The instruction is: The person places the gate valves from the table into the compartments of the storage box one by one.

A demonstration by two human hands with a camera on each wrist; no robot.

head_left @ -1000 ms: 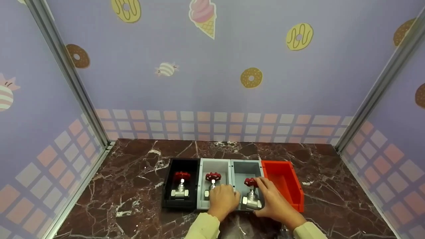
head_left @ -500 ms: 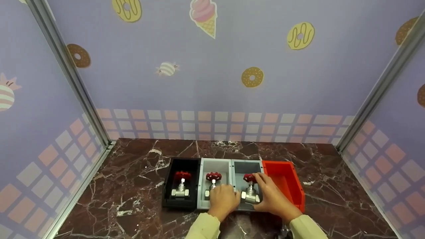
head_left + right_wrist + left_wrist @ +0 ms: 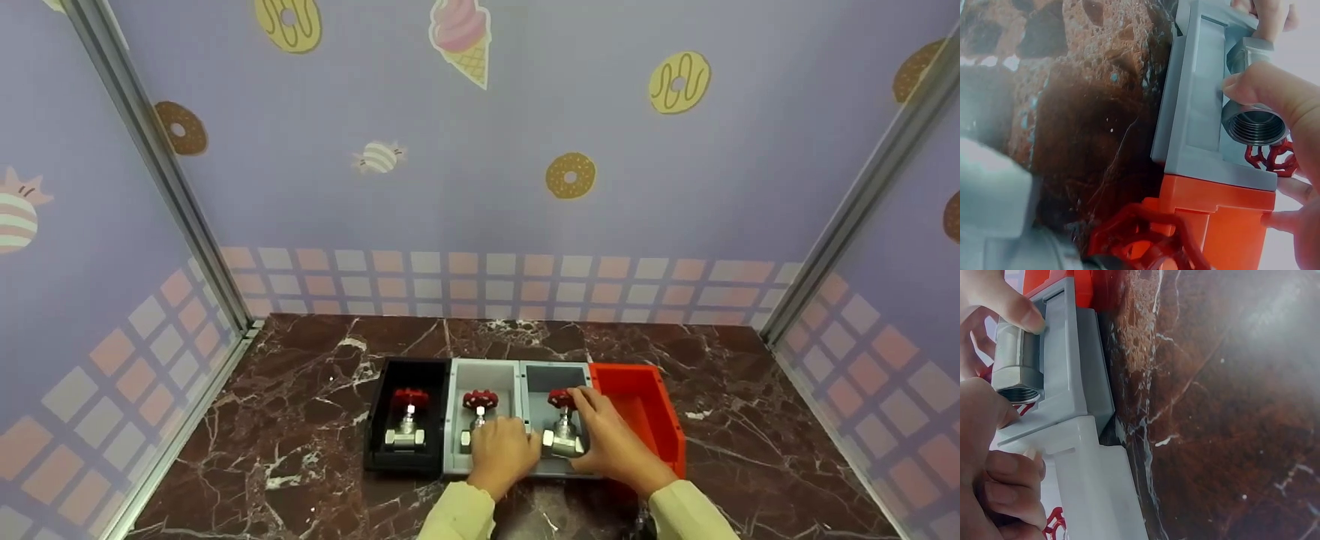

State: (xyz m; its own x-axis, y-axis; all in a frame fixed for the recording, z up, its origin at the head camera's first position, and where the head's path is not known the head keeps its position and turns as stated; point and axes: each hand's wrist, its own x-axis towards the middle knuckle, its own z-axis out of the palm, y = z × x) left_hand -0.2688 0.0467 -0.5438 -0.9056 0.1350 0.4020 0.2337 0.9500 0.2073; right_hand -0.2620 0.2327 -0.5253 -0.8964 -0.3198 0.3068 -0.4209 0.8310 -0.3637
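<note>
Closest in, a loose valve (image 3: pixel 1044 253) was seen big and blurry in the right wrist view, grey metal with a red wheel, near the red box (image 3: pixel 630 394). Two pale yellow sleeves (image 3: pixel 461 510) were worn on the arms. A bit farther on, the left hand (image 3: pixel 504 450) was laid at the side of the white box (image 3: pixel 484 373), with its fingers curled over that side and its thumb set by the grey box (image 3: pixel 555 375). The held valve (image 3: pixel 562 441) was inside the grey box, and the fingers of the right hand (image 3: pixel 619 446) were clamped on it: its metal pipe was pressed by the thumb and its red wheel was touched by the fingertips. In the white box, a second valve (image 3: pixel 479 412) was partly hidden by the left hand. A third valve (image 3: pixel 405 436) was set in the black box (image 3: pixel 412 369). All four boxes were lined up, touching, on a dark red-brown stone table (image 3: pixel 300 450). Behind it, a purple wall (image 3: pixel 480 210) was covered with doughnuts, a sweet and an ice cream.
</note>
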